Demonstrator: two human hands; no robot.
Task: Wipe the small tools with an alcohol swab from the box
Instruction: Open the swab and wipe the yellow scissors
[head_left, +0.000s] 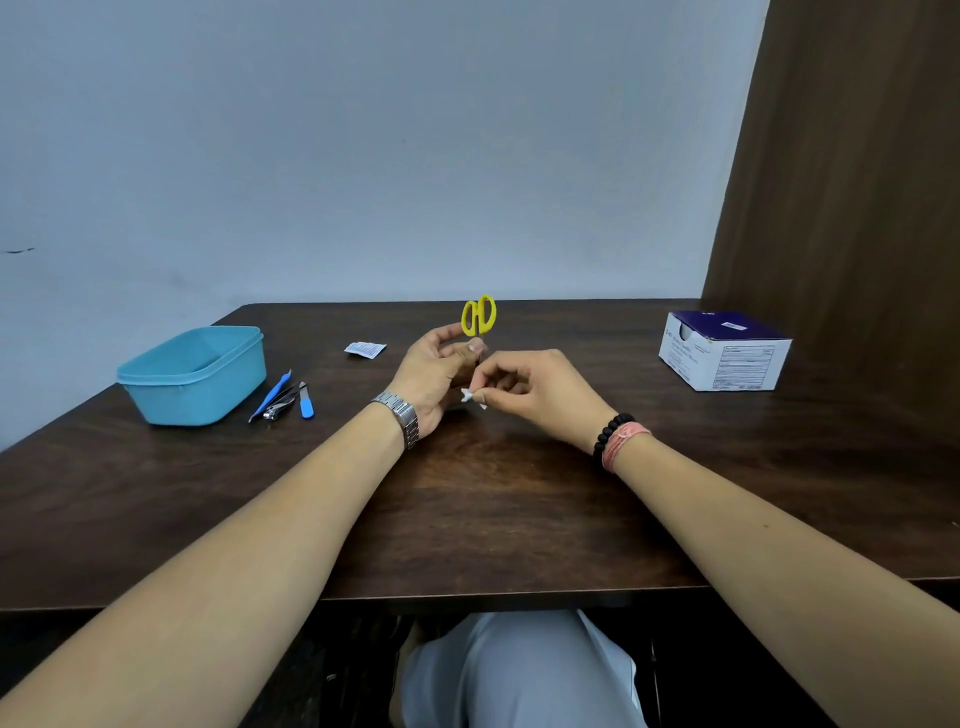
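Observation:
My left hand (434, 371) grips small scissors with yellow handles (479, 314), handles up above the table's middle; the blades are hidden behind my fingers. My right hand (540, 389) pinches a small white alcohol swab (471, 397) close against the lower end of the scissors. Left of my hands lie a blue-handled tweezer-like tool (272, 393), a metal nail clipper (278, 405) and a small blue-handled tool (305, 401). The purple-and-white swab box (724, 351) stands at the right.
A light blue plastic tub (195, 374) stands at the left of the dark wooden table (493, 509). A torn white swab wrapper (365, 348) lies behind my left hand. A brown panel (841, 182) rises at the right; a pale wall is behind.

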